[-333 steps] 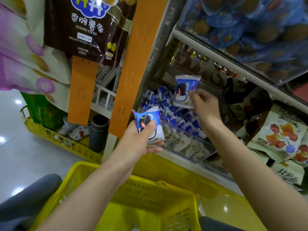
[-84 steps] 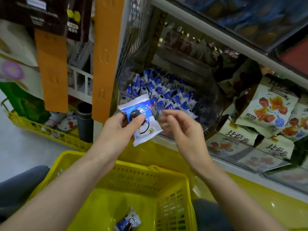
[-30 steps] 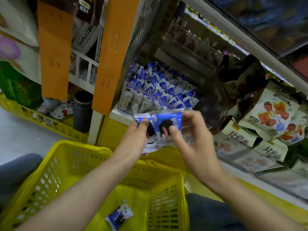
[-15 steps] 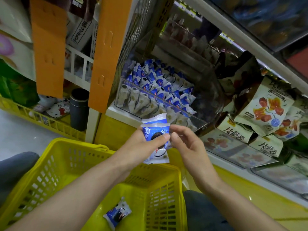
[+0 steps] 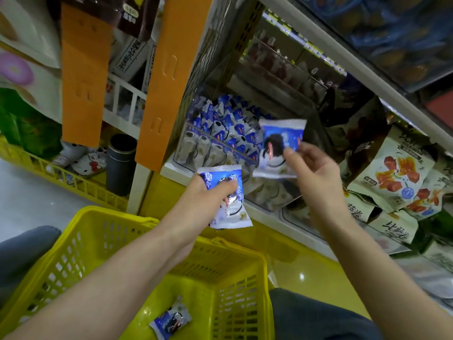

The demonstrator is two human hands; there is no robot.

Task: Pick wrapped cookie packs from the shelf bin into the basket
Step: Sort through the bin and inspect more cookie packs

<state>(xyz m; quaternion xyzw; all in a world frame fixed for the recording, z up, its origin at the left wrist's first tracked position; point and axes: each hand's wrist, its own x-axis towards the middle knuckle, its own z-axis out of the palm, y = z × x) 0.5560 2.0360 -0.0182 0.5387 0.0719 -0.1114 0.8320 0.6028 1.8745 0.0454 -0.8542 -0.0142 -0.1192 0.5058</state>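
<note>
Hands first: you're holding one wrapped cookie pack in each. Your left hand (image 5: 203,200) is gripping the lower cookie pack (image 5: 234,214), thumb pressing across its front, over the far rim of the yellow basket (image 5: 85,231). Your right hand (image 5: 313,168) is pinching the upper cookie pack (image 5: 282,136) by its lower right corner between thumb and fingers, holding it up in front of the clear shelf bin (image 5: 191,153). The two packs are sitting close together but aren't touching. A third pack (image 5: 171,317) is lying flat on the basket floor. More blue-and-white packs (image 5: 225,123) are filling the bin, and orange-printed snack bags (image 5: 392,173) are leaning on the shelf to its right.
</note>
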